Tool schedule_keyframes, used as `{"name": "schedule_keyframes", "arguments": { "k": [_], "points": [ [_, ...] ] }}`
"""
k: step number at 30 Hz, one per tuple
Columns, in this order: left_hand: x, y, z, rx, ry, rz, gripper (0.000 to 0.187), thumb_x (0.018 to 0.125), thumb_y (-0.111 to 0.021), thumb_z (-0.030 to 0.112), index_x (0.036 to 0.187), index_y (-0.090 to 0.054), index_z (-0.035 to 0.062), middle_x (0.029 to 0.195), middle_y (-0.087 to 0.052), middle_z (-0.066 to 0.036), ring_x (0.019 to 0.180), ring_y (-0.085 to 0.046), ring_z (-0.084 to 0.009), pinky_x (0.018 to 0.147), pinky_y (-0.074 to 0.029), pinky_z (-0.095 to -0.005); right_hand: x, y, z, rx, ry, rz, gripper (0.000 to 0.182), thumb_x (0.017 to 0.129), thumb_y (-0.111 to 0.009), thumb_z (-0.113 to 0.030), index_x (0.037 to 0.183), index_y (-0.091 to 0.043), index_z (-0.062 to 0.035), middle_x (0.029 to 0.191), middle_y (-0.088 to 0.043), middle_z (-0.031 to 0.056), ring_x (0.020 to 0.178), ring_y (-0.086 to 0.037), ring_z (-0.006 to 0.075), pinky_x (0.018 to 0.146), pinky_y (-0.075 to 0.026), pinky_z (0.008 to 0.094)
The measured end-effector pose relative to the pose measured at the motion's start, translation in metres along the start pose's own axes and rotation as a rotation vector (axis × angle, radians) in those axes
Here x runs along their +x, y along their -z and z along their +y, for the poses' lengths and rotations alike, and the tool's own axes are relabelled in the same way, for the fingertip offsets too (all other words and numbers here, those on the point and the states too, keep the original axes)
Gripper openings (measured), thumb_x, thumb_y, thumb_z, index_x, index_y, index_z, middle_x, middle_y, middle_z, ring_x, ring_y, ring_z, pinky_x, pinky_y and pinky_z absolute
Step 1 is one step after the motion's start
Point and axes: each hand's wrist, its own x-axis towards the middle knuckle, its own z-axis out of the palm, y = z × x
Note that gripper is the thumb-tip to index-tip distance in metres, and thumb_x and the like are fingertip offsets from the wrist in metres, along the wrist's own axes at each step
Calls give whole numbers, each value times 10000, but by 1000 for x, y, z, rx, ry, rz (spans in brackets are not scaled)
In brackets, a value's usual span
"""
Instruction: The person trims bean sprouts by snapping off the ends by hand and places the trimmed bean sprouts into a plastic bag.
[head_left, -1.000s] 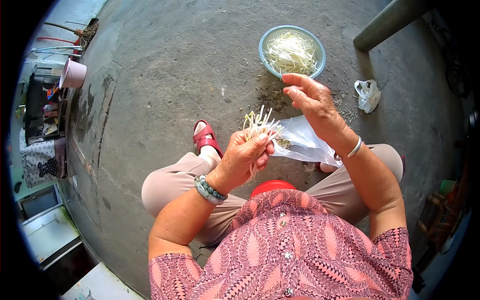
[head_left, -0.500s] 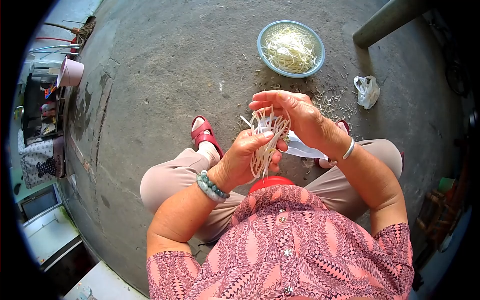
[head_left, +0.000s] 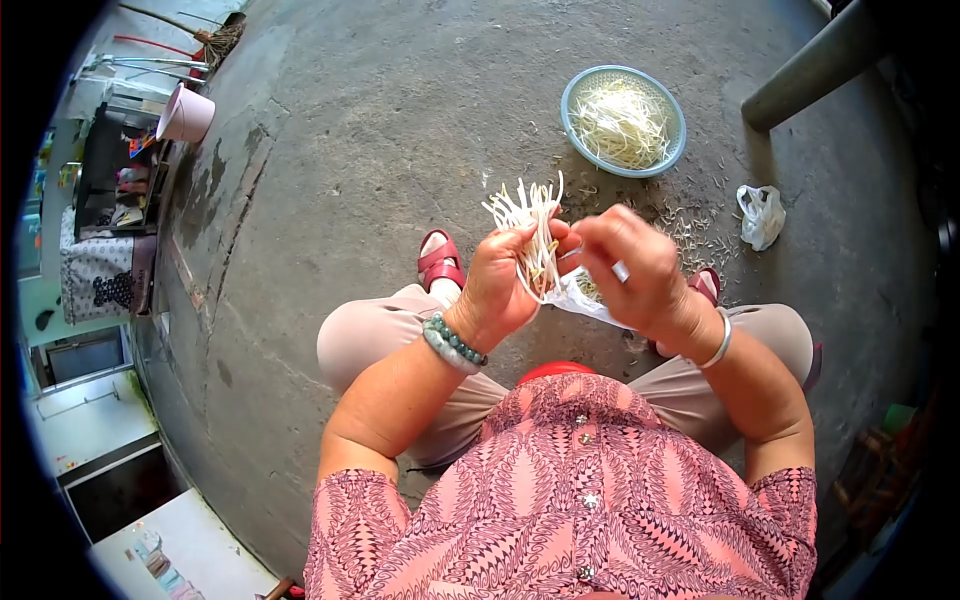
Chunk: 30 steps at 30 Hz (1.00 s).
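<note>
My left hand [head_left: 497,285] is closed around a bunch of white bean sprouts [head_left: 530,212], whose ends fan out above the thumb and hang below the fingers. Just to the right, my right hand [head_left: 642,272] is raised with its fingers curled in, slightly blurred. Whatever it may pinch is hidden, though a small white spot shows by its fingers. A white plastic bag [head_left: 585,300] lies partly behind the hands, with some sprouts showing at it. Farther out on the floor stands a blue-rimmed basket [head_left: 568,128] heaped with bean sprouts.
Small sprout scraps [head_left: 690,235] litter the concrete floor [head_left: 350,130]. A crumpled white bag [head_left: 762,217] lies beyond them, near a grey post [head_left: 800,80]. At the left are a pink bucket [head_left: 187,113], a broom [head_left: 218,42] and shelving. Red sandals [head_left: 440,262] are on my feet.
My right hand has come away from the bunch to the right, and its fingers have curled in. The sprouts in my left hand now point more upward. The whole view has shifted.
</note>
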Motion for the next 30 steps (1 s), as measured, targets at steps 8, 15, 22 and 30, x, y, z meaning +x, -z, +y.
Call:
{"name": "schedule_keyframes", "arguments": {
  "k": [8, 15, 22, 30],
  "points": [
    [15, -10, -11, 11, 38, -118, 353, 952, -372, 194, 1205, -504, -15, 1128, -583, -209, 1053, -574, -277, 968, -432, -389, -9, -12, 4, -325, 157, -168, 262, 696, -619, -42, 954, -581, -20, 820, -527, 101, 719, -608, 266, 595, -513, 339],
    [17, -16, -13, -28, 47, -71, 273, 958, -397, 145, 1129, -534, -19, 977, -643, -137, 865, -649, -223, 770, -540, -345, -10, -1, 5, -262, 90, -114, 113, 738, -626, 27, 829, -571, -8, 748, -515, 107, 670, -603, 274, 550, -492, 340],
    [13, -21, -14, 37, 13, -65, 275, 938, -459, 113, 1193, -494, 16, 930, -650, -92, 870, -646, -201, 769, -551, -379, -9, 10, 13, -392, 48, -64, 114, 715, -625, -43, 770, -525, -50, 719, -497, 72, 618, -581, 225, 503, -474, 324],
    [14, -19, -17, 52, 33, -28, 259, 917, -493, 91, 1168, -500, 24, 920, -645, -85, 885, -637, -197, 757, -557, -396, -4, 12, 13, -559, 73, -158, 128, 706, -629, -66, 753, -512, -47, 707, -487, 79, 628, -575, 222, 504, -473, 342]
  ]
}}
